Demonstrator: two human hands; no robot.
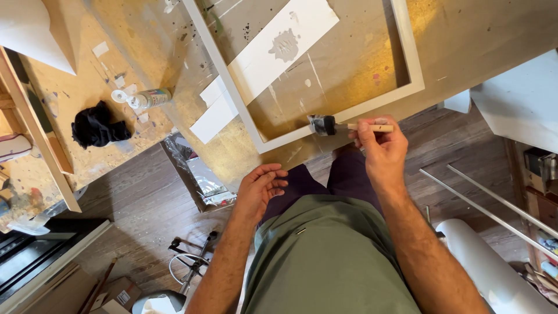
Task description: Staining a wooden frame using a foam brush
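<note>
My right hand [381, 148] grips the wooden handle of a foam brush [323, 124], whose dark head rests on the near rail of a white wooden frame [235, 93] lying flat on the paint-stained workbench [465, 40]. My left hand [263, 185] hangs loose below the bench's near edge, fingers curled and apart, holding nothing. Inside the frame lies a white board [279, 46] with a grey paint smear on it.
On the left bench lie a small paint tube [145, 98] on its side and a crumpled black rag [97, 126]. A white roll [494, 273] and metal rods [494, 203] are at the right. A stool base [192, 264] stands on the wood floor.
</note>
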